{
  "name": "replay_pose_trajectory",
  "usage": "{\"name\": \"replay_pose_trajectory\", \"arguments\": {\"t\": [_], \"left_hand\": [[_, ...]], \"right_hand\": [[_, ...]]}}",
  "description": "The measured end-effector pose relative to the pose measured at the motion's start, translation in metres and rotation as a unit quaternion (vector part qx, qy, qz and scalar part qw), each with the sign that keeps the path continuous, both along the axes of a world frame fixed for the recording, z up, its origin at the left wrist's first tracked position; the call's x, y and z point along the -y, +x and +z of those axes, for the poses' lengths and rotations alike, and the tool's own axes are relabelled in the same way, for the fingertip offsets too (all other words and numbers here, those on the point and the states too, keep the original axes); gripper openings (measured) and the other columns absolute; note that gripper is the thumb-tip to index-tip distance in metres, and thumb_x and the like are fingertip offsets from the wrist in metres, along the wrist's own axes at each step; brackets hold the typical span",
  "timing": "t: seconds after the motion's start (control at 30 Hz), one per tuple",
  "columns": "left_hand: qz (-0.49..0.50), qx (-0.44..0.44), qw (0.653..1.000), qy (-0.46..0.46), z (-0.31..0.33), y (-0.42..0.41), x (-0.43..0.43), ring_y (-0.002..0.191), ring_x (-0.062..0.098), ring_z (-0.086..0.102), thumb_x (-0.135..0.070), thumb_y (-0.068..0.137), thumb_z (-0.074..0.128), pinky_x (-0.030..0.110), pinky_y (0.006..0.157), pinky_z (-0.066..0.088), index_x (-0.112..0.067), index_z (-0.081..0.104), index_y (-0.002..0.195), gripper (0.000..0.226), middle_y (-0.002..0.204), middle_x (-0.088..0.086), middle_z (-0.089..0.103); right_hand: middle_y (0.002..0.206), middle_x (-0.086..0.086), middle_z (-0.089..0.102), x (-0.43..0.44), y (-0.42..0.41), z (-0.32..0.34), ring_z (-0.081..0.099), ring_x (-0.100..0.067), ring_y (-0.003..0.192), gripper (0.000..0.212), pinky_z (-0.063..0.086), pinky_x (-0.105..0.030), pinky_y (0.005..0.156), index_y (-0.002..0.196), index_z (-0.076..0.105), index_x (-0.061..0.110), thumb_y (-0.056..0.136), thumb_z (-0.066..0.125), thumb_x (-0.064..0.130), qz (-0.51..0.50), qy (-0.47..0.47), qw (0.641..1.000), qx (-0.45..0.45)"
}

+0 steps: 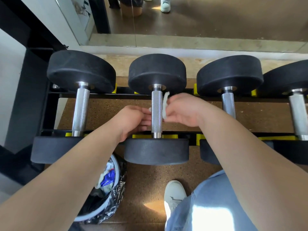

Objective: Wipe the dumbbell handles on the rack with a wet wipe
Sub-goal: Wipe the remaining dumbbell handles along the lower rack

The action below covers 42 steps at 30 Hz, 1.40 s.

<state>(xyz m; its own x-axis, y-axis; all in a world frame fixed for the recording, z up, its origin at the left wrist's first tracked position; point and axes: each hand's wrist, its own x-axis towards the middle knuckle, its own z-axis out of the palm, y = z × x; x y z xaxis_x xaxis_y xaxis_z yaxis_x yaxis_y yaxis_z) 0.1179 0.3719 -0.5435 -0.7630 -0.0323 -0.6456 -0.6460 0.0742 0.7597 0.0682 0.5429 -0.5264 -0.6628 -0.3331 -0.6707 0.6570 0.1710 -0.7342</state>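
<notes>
Four rubber-headed dumbbells [156,70] racked, lined bin [116,165] below; right hand [181,110] fingers [171,105] pinch the wipe [165,105] on a knurled steel handle [156,114], left hand [131,119] grip unclear.

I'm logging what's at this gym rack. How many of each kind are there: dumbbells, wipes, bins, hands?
Dumbbells: 4 (the rightmost is cut off by the frame edge)
Wet wipe: 1
Waste bin: 1
Hands: 2
Total: 8
</notes>
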Motion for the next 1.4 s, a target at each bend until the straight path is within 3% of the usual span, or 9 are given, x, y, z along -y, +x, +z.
{"name": "replay_pose_trajectory", "arguments": {"t": [0.13, 0.27, 0.37, 0.63, 0.77, 0.97, 1.17, 1.3, 1.4], "left_hand": [[-0.015, 0.026, 1.0, 0.007, -0.002, 0.0, 0.002, 0.07, 0.012, 0.074, 0.006, 0.101, 0.033, 0.029, 0.07, 0.061, -0.01, 0.068, 0.11, 0.039, 0.078, 0.002, 0.078], [-0.06, 0.04, 0.997, 0.005, -0.001, -0.003, -0.003, 0.083, 0.019, 0.074, 0.009, 0.1, 0.038, 0.033, 0.077, 0.062, -0.015, 0.067, 0.11, 0.038, 0.093, 0.009, 0.077], [-0.066, 0.034, 0.997, 0.019, -0.002, -0.006, -0.002, 0.081, 0.015, 0.071, 0.011, 0.098, 0.046, 0.02, 0.06, 0.058, -0.012, 0.069, 0.105, 0.034, 0.098, 0.01, 0.075], [-0.195, 0.03, 0.98, -0.013, 0.02, 0.006, 0.02, 0.065, 0.005, 0.058, 0.015, 0.083, 0.059, 0.013, 0.053, 0.045, -0.003, 0.076, 0.11, 0.036, 0.089, 0.007, 0.071], [-0.222, 0.013, 0.972, -0.068, 0.029, 0.011, 0.03, 0.079, 0.006, 0.069, -0.004, 0.086, 0.077, 0.018, 0.069, 0.055, -0.016, 0.08, 0.103, 0.021, 0.095, 0.001, 0.079], [-0.186, -0.072, 0.973, -0.115, 0.025, 0.018, 0.001, 0.086, 0.003, 0.07, -0.021, 0.071, 0.092, 0.02, 0.081, 0.051, -0.027, 0.082, 0.084, 0.018, 0.089, -0.009, 0.077], [-0.241, -0.056, 0.935, -0.254, 0.029, 0.016, 0.001, 0.085, 0.007, 0.067, -0.035, 0.064, 0.096, 0.025, 0.077, 0.05, -0.03, 0.079, 0.078, 0.023, 0.085, -0.008, 0.074], [-0.261, -0.011, 0.921, -0.29, 0.029, 0.015, 0.017, 0.087, 0.009, 0.066, -0.033, 0.076, 0.089, 0.026, 0.073, 0.045, -0.029, 0.081, 0.086, 0.014, 0.087, -0.007, 0.075], [-0.248, -0.022, 0.949, -0.193, 0.023, 0.014, 0.021, 0.086, 0.012, 0.073, -0.015, 0.091, 0.076, 0.028, 0.079, 0.056, -0.021, 0.08, 0.097, 0.01, 0.09, -0.001, 0.079]], "right_hand": [[0.119, -0.022, 0.071, 0.002, 0.022, -0.003, 0.072, -0.031, 0.107, 0.039, 0.064, -0.034, 0.079, 0.118, 0.065, -0.008, 0.086, 0.052, -0.027, 0.161, 0.095, 0.982, 0.015], [0.117, -0.023, 0.072, 0.008, 0.009, -0.009, 0.075, -0.029, 0.1, 0.044, 0.065, -0.033, 0.074, 0.122, 0.064, -0.005, 0.085, 0.055, -0.027, 0.006, 0.049, 0.999, 0.001], [0.113, -0.019, 0.074, 0.011, 0.007, -0.007, 0.075, -0.027, 0.099, 0.038, 0.065, -0.032, 0.069, 0.12, 0.066, 0.0, 0.09, 0.056, -0.022, -0.061, 0.022, 0.998, 0.025], [0.093, -0.005, 0.069, 0.005, 0.019, -0.002, 0.063, -0.018, 0.085, 0.033, 0.048, -0.036, 0.085, 0.119, 0.068, 0.007, 0.094, 0.051, -0.008, 0.208, 0.218, 0.954, 0.007], [0.117, -0.013, 0.073, 0.002, 0.012, 0.008, 0.071, -0.024, 0.104, 0.037, 0.058, -0.032, 0.082, 0.127, 0.063, 0.003, 0.098, 0.044, -0.008, 0.12, 0.151, 0.981, 0.015], [0.112, -0.009, 0.076, 0.002, 0.014, 0.022, 0.071, -0.025, 0.109, 0.028, 0.054, -0.044, 0.102, 0.113, 0.07, 0.016, 0.102, 0.046, 0.003, 0.068, 0.117, 0.99, -0.042], [0.115, -0.012, 0.073, 0.006, 0.018, 0.017, 0.071, -0.027, 0.104, 0.037, 0.059, -0.039, 0.087, 0.134, 0.061, 0.01, 0.104, 0.04, 0.003, 0.086, 0.152, 0.984, -0.046], [0.113, -0.014, 0.072, 0.001, 0.02, 0.019, 0.07, -0.026, 0.098, 0.03, 0.06, -0.041, 0.089, 0.123, 0.062, 0.01, 0.102, 0.045, -0.001, 0.096, 0.164, 0.981, -0.045], [0.113, -0.013, 0.072, 0.002, 0.019, 0.021, 0.071, -0.029, 0.107, 0.029, 0.06, -0.041, 0.092, 0.12, 0.064, 0.011, 0.101, 0.045, -0.001, 0.107, 0.173, 0.978, -0.051]]}}
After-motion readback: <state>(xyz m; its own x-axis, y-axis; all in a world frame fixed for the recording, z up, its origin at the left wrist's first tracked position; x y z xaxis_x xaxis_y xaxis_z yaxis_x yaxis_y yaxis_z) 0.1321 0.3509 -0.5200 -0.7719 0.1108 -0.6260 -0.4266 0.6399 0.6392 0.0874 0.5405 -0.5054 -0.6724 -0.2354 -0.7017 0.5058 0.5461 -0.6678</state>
